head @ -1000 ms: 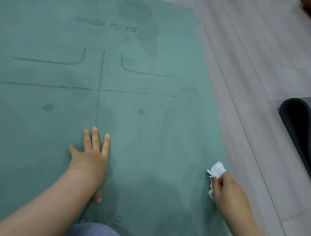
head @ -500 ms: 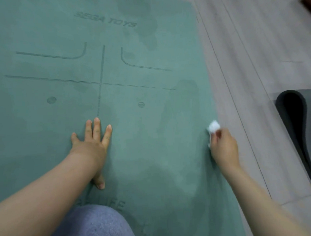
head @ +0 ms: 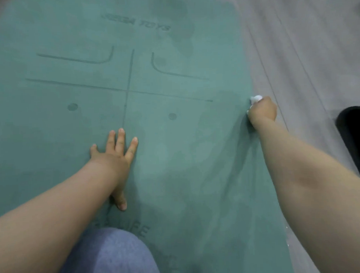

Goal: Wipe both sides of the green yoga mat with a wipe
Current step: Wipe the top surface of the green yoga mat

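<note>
**Wipe at the mat's right edge: risks and readable print**

Green yoga mat spread flat on the grey plank floor, filling the left and centre of the frame, printed side up. Left hand planted palm-down at centre frame, fingers straight and slightly spread, thumb out toward lower centre, pinning the mat. Right hand at the right edge of the mat, middle right of the frame, curled tight around a crumpled white wipe, only a tuft showing above the knuckles.

Likely trouble from here:
- Slipping off the edge onto the floor, dragging floor dirt back onto the mat, given the wipe sitting right on the border.
- Lifting or curling of the edge under a sideways stroke, the bracing hand being well apart from the wiping one.
- Uneven coverage: darker patches at upper centre and lower centre, probably damp; paler zones between possibly missed.
- Wipe bunched small, so little contact per stroke.
- Underside apparently not yet done; needs a flip, with a knee in grey-blue fabric resting on the near end.

Writing: "SEGA TOYS" debossed at upper centre, blurred. Near the knee, letters ending "LIFE", partly covered. More print at bottom centre, unreadable. Dark rolled object at right edge, unlabelled.
</note>
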Motion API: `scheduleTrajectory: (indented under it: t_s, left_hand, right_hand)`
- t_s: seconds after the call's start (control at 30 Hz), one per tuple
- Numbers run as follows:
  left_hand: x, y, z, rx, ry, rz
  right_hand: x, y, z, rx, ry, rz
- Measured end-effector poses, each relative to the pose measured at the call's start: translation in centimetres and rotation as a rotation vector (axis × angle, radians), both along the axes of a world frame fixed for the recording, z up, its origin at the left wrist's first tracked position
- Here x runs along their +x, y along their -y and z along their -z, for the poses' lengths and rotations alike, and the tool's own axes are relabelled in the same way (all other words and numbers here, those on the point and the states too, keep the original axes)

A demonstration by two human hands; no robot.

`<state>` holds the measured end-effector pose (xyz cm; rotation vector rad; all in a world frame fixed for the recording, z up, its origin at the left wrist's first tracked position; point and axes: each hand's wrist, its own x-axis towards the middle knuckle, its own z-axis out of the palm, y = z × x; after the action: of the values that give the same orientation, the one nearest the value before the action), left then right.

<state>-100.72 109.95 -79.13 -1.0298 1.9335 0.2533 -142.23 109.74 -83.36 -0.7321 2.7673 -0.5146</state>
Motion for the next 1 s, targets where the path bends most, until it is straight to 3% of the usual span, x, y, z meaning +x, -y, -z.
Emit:
scheduleTrajectory:
  t_s: [0.27,0.4,0.57,0.67,0.77,0.83,0.9,1.0]
  left_hand:
    - [1.3,-0.8,-0.6,-0.08,-0.104,-0.024]
    - [2.9,-3.1,-1.1,-0.154,-0.202,-0.207]
    - [7.2,-5.9,-0.7,-0.144,-0.508,-0.49]
    - [9.7,-6.8,-0.7,-0.108,-0.584,-0.562]
    - [12.3,-7.5,-0.4,-0.102,-0.543,-0.581]
    - [13.5,-7.5,-0.5,-0.068,-0.498,-0.556]
    - [13.7,-6.9,-0.8,-0.019,-0.45,-0.527]
    - [13.1,-6.2,-1.3,0.025,-0.411,-0.521]
  right_hand:
    - [7.9,-19.1,-0.4,-0.011,-0.058,-0.097]
    - [11.8,-26.0,-0.9,0.048,-0.02,-0.141]
    - [12.8,-23.9,-2.8,0.173,0.022,-0.13]
    - [18.9,-19.3,-3.4,0.011,0.052,-0.184]
    - [30.4,-13.7,-2.8,-0.076,0.19,-0.522]
    - [37.3,-11.1,-3.2,0.03,0.248,-0.924]
    - [39.7,-10.0,-3.7,0.118,0.23,-1.16]
    - [34.2,-12.8,-3.2,0.052,0.144,-0.914]
